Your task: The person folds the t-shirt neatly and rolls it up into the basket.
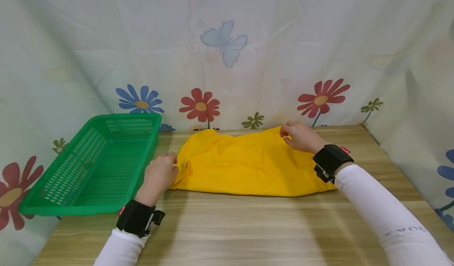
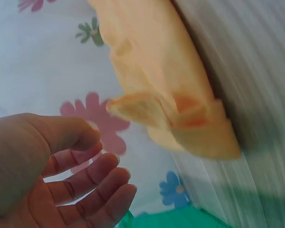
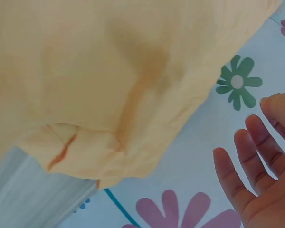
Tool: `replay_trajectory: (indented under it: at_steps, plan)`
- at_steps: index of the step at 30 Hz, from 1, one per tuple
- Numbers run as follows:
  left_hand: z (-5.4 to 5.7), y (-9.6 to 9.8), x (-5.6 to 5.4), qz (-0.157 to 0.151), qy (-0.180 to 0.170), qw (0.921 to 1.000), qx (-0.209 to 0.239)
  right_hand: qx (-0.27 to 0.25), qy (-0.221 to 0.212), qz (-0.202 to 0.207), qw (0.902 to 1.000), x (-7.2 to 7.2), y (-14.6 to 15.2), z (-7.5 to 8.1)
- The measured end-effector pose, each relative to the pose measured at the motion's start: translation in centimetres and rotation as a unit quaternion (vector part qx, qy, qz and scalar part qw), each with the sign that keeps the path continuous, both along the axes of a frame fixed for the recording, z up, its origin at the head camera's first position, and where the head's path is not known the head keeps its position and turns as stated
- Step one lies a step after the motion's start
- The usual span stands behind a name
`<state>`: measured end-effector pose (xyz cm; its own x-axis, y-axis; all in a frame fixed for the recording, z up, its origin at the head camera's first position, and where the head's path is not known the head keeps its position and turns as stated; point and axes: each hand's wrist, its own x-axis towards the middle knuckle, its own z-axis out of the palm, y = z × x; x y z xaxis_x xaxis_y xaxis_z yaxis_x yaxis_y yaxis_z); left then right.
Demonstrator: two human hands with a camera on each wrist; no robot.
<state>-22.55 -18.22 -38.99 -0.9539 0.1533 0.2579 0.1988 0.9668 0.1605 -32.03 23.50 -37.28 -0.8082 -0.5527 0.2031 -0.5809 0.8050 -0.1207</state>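
A yellow cloth (image 1: 241, 167) lies folded in a long, low shape across the wooden table, with shallow wrinkles on top. Its left end has a loose flap with a sleeve-like opening, seen in the left wrist view on the cloth (image 2: 175, 109). My left hand (image 1: 159, 173) hovers beside that end, fingers loosely bent and nothing in them. Over the far right part of the cloth is my right hand (image 1: 301, 136). In the right wrist view this hand (image 3: 261, 175) has relaxed, spread fingers, apart from the cloth (image 3: 85, 71) and holding nothing.
A green perforated plastic basket (image 1: 142, 167) stands at the left of the wooden table (image 1: 241, 230), close to my left forearm. A white curtain (image 1: 266, 77) printed with flowers and a butterfly hangs behind the table and along both sides.
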Motion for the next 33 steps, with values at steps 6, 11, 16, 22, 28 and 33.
replay_trajectory:
  at_steps: [6,11,16,22,28,33]
  plan:
    - [-1.2,3.2,0.9,-0.089,0.018,0.9949,-0.044,-0.001,-0.015,0.001,0.9999,2.0,0.8,-1.0]
    - [-1.7,5.3,1.3,-0.114,-0.016,0.9911,-0.067,0.005,-0.033,0.015,0.9993,4.4,0.8,-1.8]
    - [-2.0,5.9,1.1,-0.115,-0.05,0.9875,-0.095,0.02,-0.06,0.008,0.998,6.7,1.2,-2.3]
    - [-2.5,5.5,0.6,-0.105,-0.072,0.9866,-0.102,0.033,-0.073,0.014,0.9967,8.9,2.2,-3.0]
    - [-3.2,4.4,0.3,-0.098,-0.056,0.9866,-0.118,0.036,-0.08,0.025,0.9958,10.6,3.2,-3.5]
    - [-3.3,3.2,0.1,-0.093,-0.021,0.9887,-0.116,0.045,-0.082,0.023,0.9953,11.1,4.0,-3.6]
